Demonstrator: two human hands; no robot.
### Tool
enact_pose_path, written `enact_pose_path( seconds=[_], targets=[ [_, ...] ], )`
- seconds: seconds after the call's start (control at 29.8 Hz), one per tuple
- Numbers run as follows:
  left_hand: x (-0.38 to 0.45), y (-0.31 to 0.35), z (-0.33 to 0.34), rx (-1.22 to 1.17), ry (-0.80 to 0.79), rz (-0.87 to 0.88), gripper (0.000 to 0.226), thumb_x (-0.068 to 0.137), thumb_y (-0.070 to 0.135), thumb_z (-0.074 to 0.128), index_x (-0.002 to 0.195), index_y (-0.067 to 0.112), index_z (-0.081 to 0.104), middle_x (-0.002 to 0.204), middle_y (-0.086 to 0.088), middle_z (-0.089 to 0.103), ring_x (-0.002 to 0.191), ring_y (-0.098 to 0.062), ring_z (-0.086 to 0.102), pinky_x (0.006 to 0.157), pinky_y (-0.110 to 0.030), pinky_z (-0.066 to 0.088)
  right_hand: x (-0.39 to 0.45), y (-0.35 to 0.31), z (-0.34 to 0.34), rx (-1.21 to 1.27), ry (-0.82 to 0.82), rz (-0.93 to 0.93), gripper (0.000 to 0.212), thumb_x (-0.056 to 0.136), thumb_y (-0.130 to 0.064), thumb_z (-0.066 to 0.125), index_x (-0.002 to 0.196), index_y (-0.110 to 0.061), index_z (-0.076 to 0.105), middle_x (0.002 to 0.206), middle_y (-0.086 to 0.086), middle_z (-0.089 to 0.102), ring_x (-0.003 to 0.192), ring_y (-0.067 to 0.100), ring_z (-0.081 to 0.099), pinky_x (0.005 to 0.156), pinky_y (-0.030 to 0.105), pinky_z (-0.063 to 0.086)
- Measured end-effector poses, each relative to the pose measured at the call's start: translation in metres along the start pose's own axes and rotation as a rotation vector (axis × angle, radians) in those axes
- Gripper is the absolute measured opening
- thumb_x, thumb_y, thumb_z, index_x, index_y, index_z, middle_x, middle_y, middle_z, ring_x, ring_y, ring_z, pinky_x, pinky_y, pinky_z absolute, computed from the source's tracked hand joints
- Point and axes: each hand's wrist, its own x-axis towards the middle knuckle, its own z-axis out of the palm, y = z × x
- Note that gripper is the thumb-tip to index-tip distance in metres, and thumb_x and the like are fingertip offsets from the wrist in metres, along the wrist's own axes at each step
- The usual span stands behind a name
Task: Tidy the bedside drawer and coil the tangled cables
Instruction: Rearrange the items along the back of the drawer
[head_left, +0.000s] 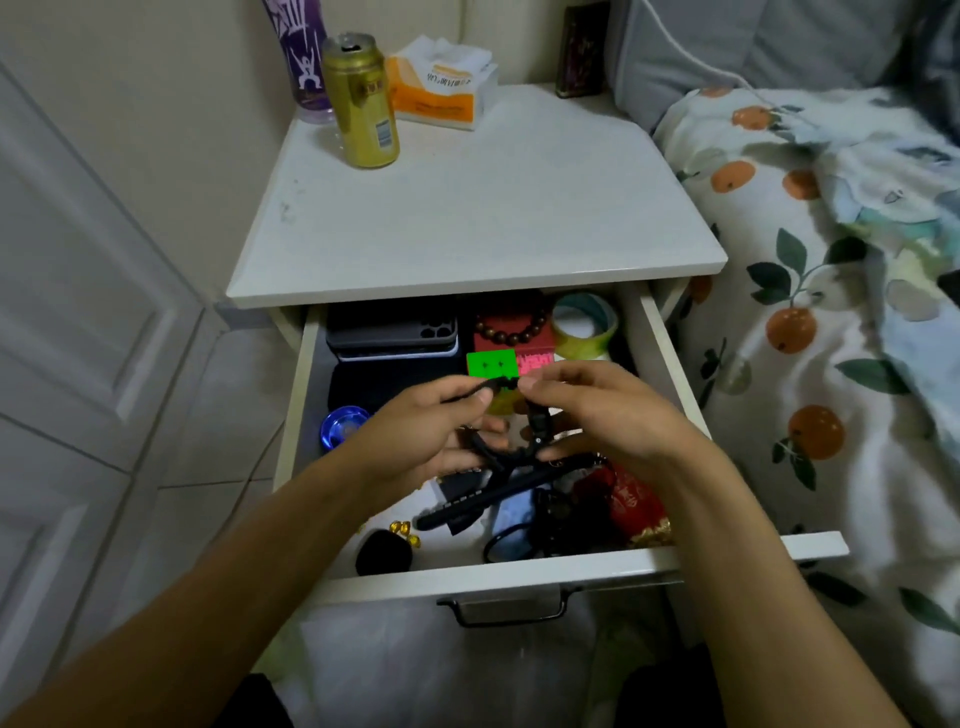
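**Both hands hold a black cable above the open drawer**

The black cable (511, 452) is partly hidden between the palms, and its lower loops run into dark clutter at the front of the drawer (571, 569), so its ends cannot be followed. The left hand (431, 431) pinches one stretch of it between thumb and forefinger; the right hand (597, 410) pinches it just beside, fingers curled. The hands cover the middle of the drawer.

The print on the gold can (363, 101) and the tissue pack (441, 88) is too blurred to read. Behind the hands lie a green cube (491, 364), a bead bracelet (511, 327), a tape roll (584, 322) and a phone case (392, 330). A blue round object (340, 426) lies at the left and a red pouch (631, 499) at the right.
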Motion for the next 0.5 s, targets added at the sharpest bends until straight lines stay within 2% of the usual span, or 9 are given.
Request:
enact_pose_path(
  seconds=[0.07,0.13,0.17,0.23,0.3,0.4,0.5],
  targets=[
    [0.013,0.003,0.009,0.203,0.021,0.062,0.013,0.097,0.030,0.059,0.109,0.032,0.064,0.105,0.002,0.071,0.101,-0.014,0.070,0.080,-0.024,0.057,0.000,0.003,-0.015,0.090,0.145,-0.037,0.025,0.089,-0.029,0.070,0.095,-0.005,0.068,0.087,0.009,0.067,0.071,0.018,0.069,0.060,0.034,0.059],
    [0.032,0.008,0.021,0.597,0.082,0.234,0.013,0.098,0.032,0.058,0.108,0.038,0.063,0.112,0.012,0.066,0.102,0.001,0.064,0.077,-0.009,0.049,0.003,0.010,-0.029,0.085,0.358,-0.069,0.028,0.088,-0.035,0.070,0.093,-0.007,0.068,0.081,0.005,0.068,0.070,0.018,0.070,0.059,0.033,0.059],
    [0.044,0.011,0.028,0.774,0.098,0.347,0.017,0.098,0.028,0.057,0.112,0.034,0.065,0.114,0.012,0.065,0.104,0.000,0.062,0.079,-0.008,0.045,0.004,0.014,-0.035,0.050,0.457,-0.087,0.030,0.088,-0.039,0.070,0.094,-0.010,0.068,0.082,0.003,0.069,0.073,0.019,0.071,0.061,0.032,0.059],
    [0.070,0.017,0.047,1.094,0.087,0.551,0.028,0.098,0.019,0.053,0.124,0.023,0.064,0.121,0.003,0.064,0.113,-0.012,0.057,0.090,-0.019,0.044,0.005,0.021,-0.048,-0.013,0.623,-0.131,0.029,0.086,-0.047,0.068,0.094,-0.018,0.067,0.085,-0.001,0.071,0.077,0.017,0.071,0.070,0.039,0.061],
    [0.090,0.024,0.064,1.327,0.051,0.635,0.036,0.096,0.015,0.051,0.131,0.017,0.059,0.127,-0.007,0.060,0.119,-0.024,0.053,0.099,-0.034,0.044,0.003,0.026,-0.054,-0.076,0.730,-0.166,0.029,0.085,-0.051,0.066,0.094,-0.024,0.066,0.088,-0.004,0.070,0.083,0.016,0.069,0.078,0.045,0.059],
    [0.104,0.032,0.089,1.438,0.009,0.724,0.047,0.089,0.017,0.055,0.136,0.018,0.053,0.134,-0.008,0.055,0.123,-0.029,0.051,0.101,-0.042,0.045,0.000,0.029,-0.068,-0.117,0.790,-0.172,0.038,0.084,-0.052,0.067,0.105,-0.020,0.066,0.096,-0.003,0.069,0.092,0.018,0.067,0.082,0.047,0.058],
    [0.091,0.020,0.097,1.309,-0.029,0.838,0.050,0.073,0.026,0.057,0.122,0.022,0.062,0.130,0.001,0.055,0.117,-0.019,0.053,0.096,-0.037,0.049,0.003,0.031,-0.073,0.064,0.753,-0.154,0.041,0.084,-0.047,0.071,0.107,-0.014,0.067,0.098,0.003,0.071,0.093,0.021,0.069,0.083,0.048,0.058]
  ],
)
